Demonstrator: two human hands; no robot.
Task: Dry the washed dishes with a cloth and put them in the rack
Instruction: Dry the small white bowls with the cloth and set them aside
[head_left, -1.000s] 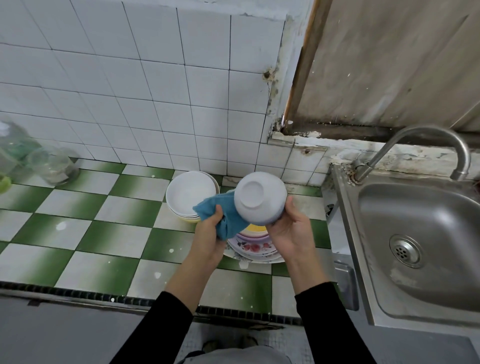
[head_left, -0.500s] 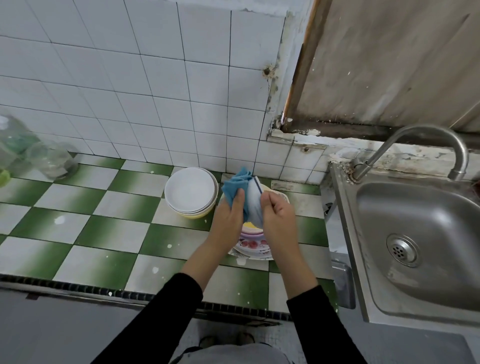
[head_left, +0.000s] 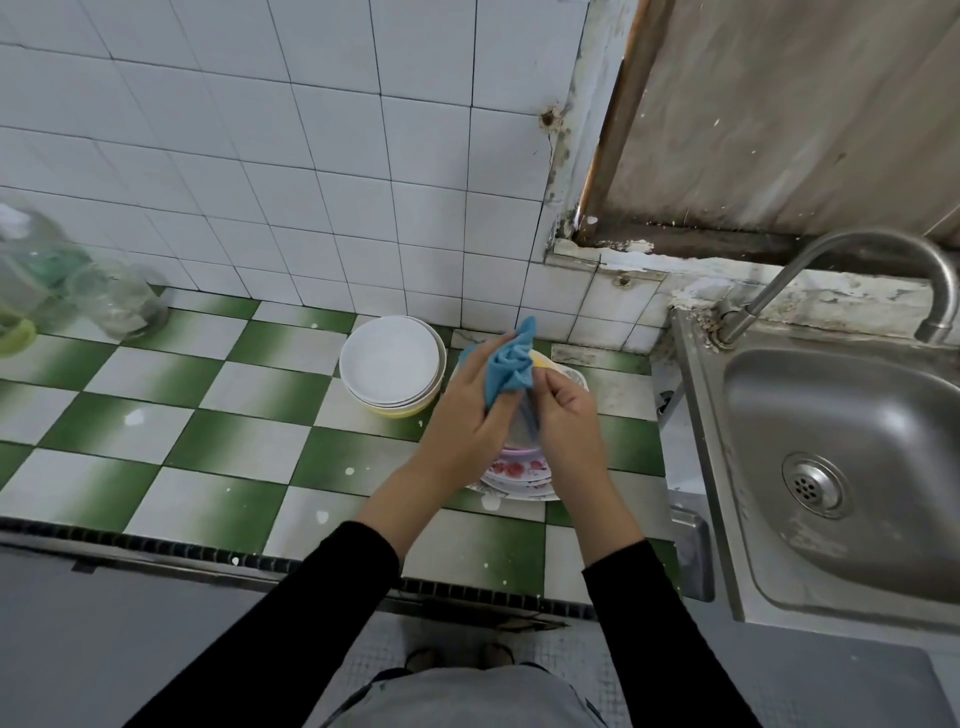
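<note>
pressing crumpled blue cloth against white bowl

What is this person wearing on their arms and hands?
No gloves: the left hand and right hand are bare, with no ring or watch showing. Each arm wears a long black sleeve ending short of the wrist: left sleeve, right sleeve.

My left hand grips the blue cloth and presses it into the bowl, and my right hand holds that bowl just above the stack of flowered plates. Beside them on the left, a stack of white bowls sits on the green-and-white tiled counter, with glass jars at the far left. Over on my right there's the steel sink and its curved tap.
</note>
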